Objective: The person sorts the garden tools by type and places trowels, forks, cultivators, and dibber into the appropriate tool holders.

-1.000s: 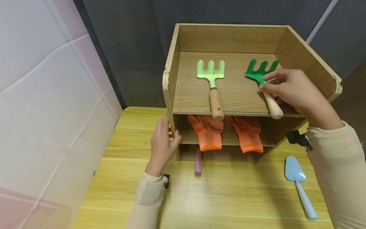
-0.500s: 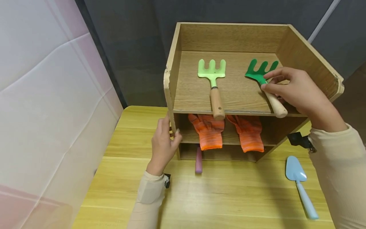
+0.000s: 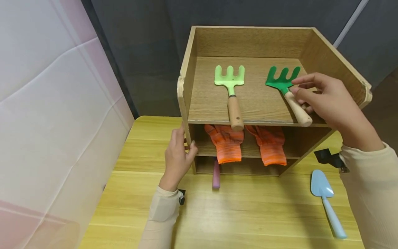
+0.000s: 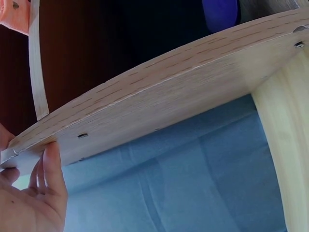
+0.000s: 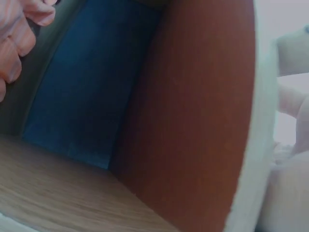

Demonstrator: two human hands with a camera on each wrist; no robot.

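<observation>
A hand fork with dark green tines [image 3: 281, 81] and a pale wooden handle lies on the top tier of a wooden shelf unit [image 3: 248, 45]. Close at its right side is my right hand [image 3: 329, 100], fingers loosely bent and parted beside the handle's upper end; whether a fingertip touches it is hard to see. To the left lies a light green hand fork [image 3: 230, 81], its handle end jutting past the front edge. My left hand [image 3: 177, 154] holds the unit's left side panel [image 4: 145, 87], thumb at the front edge and fingers along the outer face.
Two orange gloves [image 3: 229, 147] hang over the middle tier's front. A pink handle [image 3: 216, 176] sticks out of the bottom tier. On the table [image 3: 136, 193], a light blue trowel [image 3: 321, 185] lies at the right. A dark curtain [image 3: 143, 58] stands behind.
My right hand has drawn back rightward from the dark green fork's neck, its fingers loosening. The fork has turned slightly and settled on the tier. My left hand stays put.
</observation>
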